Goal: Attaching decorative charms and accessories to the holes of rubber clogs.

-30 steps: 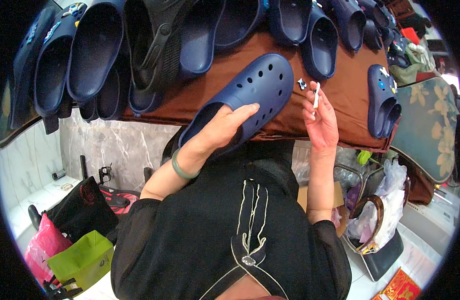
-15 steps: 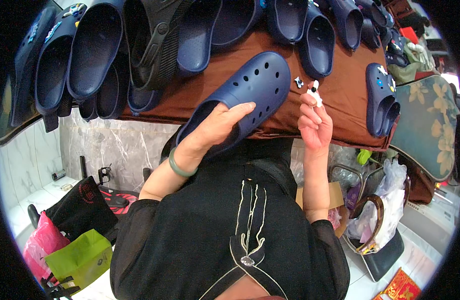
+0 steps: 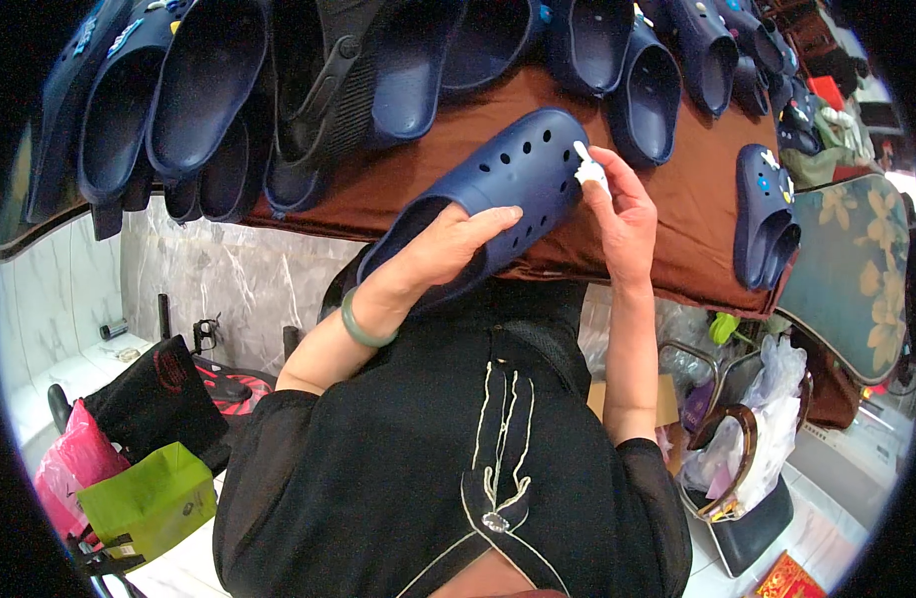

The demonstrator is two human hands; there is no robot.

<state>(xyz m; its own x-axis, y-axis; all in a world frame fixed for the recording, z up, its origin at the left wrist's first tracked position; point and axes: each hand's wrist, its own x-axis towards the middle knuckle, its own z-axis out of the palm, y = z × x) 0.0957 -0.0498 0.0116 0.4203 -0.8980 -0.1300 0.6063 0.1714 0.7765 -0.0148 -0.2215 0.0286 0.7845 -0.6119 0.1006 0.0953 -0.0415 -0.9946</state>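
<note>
A navy blue clog (image 3: 523, 164) with round holes over its toe is tilted in front of me, toe up and to the right. My left hand (image 3: 458, 244) grips it, fingers inside the foot opening and thumb on the upper. Between thumb and fingers of my right hand (image 3: 622, 204) is a small white shoe charm (image 3: 589, 167), held against the clog's toe beside the holes. My fingers partly hide the charm's lower part. A green bangle (image 3: 363, 324) circles my left wrist.
Several navy clogs (image 3: 204, 100) line the far side of the brown-covered table (image 3: 498, 90), with a black clog (image 3: 323, 90) among them. A decorated clog (image 3: 762, 214) lies at the right edge. Chairs and bags, including a green bag (image 3: 149, 503), stand below.
My right hand has brought the white charm left, from beside the clog to its toe. The left hand still holds the clog, almost unmoved.
</note>
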